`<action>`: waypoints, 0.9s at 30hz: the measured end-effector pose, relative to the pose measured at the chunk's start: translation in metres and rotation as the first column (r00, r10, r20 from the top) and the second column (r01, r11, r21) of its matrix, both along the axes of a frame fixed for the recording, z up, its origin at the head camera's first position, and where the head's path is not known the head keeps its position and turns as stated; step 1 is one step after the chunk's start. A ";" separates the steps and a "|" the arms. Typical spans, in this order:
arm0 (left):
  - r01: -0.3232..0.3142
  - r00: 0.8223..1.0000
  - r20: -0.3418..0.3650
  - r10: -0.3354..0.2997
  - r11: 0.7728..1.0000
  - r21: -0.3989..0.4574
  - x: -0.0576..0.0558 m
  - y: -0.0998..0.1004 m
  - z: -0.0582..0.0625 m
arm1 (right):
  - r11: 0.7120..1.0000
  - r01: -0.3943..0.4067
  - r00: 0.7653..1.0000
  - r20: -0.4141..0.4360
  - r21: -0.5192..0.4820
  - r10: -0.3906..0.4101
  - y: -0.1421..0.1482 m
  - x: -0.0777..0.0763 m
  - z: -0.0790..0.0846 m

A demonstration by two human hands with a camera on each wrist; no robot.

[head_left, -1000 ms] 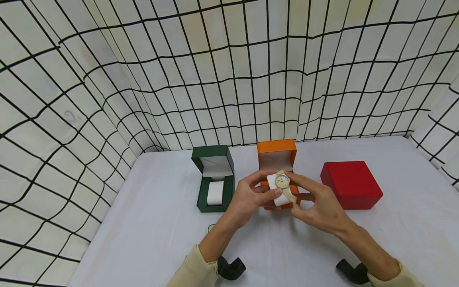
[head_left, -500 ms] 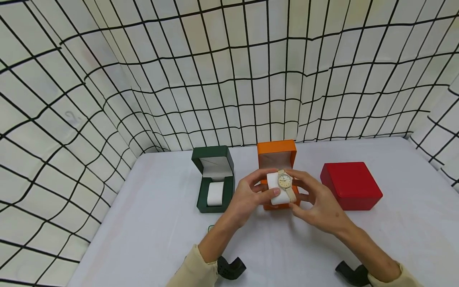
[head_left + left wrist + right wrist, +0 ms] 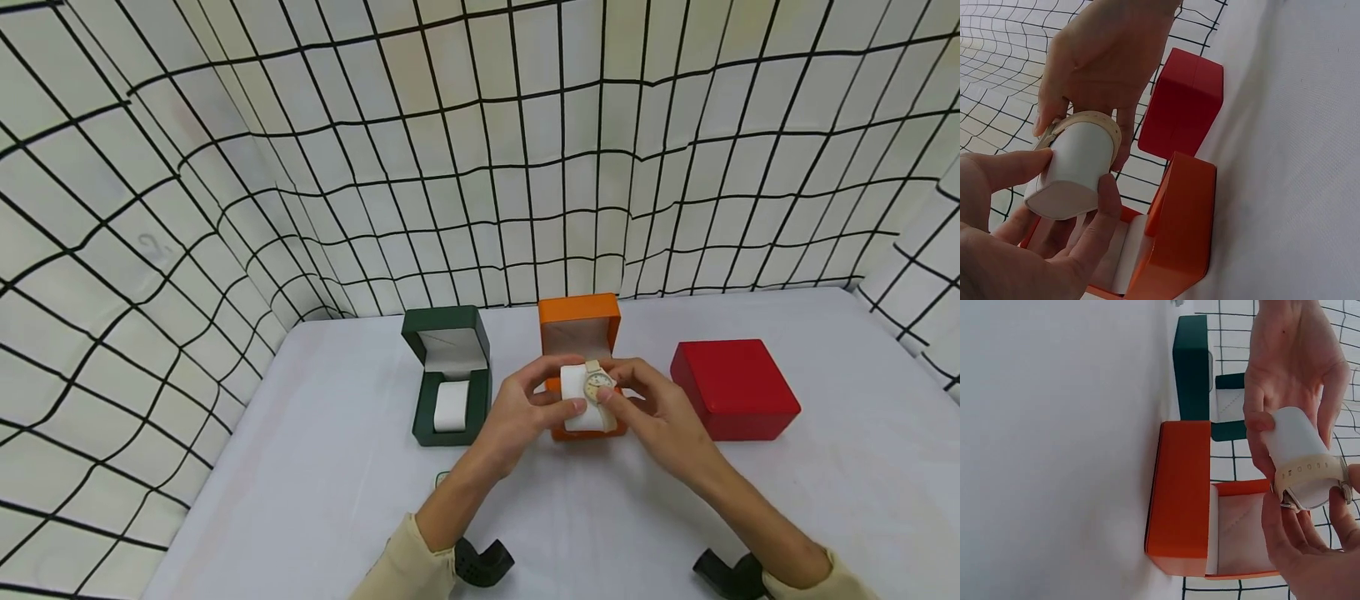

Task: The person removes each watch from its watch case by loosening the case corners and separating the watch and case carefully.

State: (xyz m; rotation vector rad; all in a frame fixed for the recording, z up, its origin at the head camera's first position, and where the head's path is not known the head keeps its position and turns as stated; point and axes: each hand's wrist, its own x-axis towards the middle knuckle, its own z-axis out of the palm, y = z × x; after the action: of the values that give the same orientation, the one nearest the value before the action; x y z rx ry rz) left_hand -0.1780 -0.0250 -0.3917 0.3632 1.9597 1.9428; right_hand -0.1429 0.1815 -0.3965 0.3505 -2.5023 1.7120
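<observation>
A white watch cushion (image 3: pixel 573 385) is held above the open orange watch box (image 3: pixel 579 308). My left hand (image 3: pixel 517 412) grips its left end, thumb on the near face and fingers behind, as the left wrist view shows. A cream-strapped wristwatch (image 3: pixel 597 385) with a pale round dial circles the cushion's right part. My right hand (image 3: pixel 663 421) pinches the watch, thumb at the dial's lower edge and fingers at its far right side. In the right wrist view the punched strap (image 3: pixel 1307 470) wraps round the cushion, its buckle (image 3: pixel 1291 501) near the cushion's end.
Left of the orange box stands an open green watch box (image 3: pixel 423 408) with a white cushion (image 3: pixel 452 406) inside. A closed red box (image 3: pixel 735 387) sits at the right. Black curved pieces show by both wrists. Something small and green-edged (image 3: pixel 441 478) lies partly behind the left forearm. Black-gridded white walls enclose the table.
The cushion has turned more upright, and the watch on it has shifted slightly right. My right thumb has moved up from below the strap to the dial's edge. My left hand keeps its grip.
</observation>
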 end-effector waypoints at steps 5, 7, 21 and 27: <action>0.013 1.000 -0.005 -0.013 1.000 0.002 0.000 0.000 0.002 | 0.999 0.006 0.999 0.031 -0.043 -0.004 0.001 -0.001 0.001; 0.014 1.000 -0.003 -0.014 1.000 0.002 0.000 0.000 0.003 | 0.998 -0.001 0.999 0.041 -0.067 0.004 0.001 -0.001 0.001; -0.038 0.999 0.032 0.038 0.999 0.000 0.001 0.001 0.003 | 0.994 0.073 0.997 0.018 -0.078 -0.072 0.004 -0.001 0.002; -0.060 0.998 0.031 0.060 0.998 0.005 0.001 0.001 0.002 | 0.989 0.124 0.992 -0.022 -0.076 -0.126 0.006 -0.001 0.000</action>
State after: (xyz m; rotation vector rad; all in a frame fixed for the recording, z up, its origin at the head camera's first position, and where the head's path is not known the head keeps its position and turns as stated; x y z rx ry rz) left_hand -0.1775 -0.0239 -0.3899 0.2773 1.9664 1.9798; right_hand -0.1442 0.1871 -0.3963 0.2039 -2.3791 1.7338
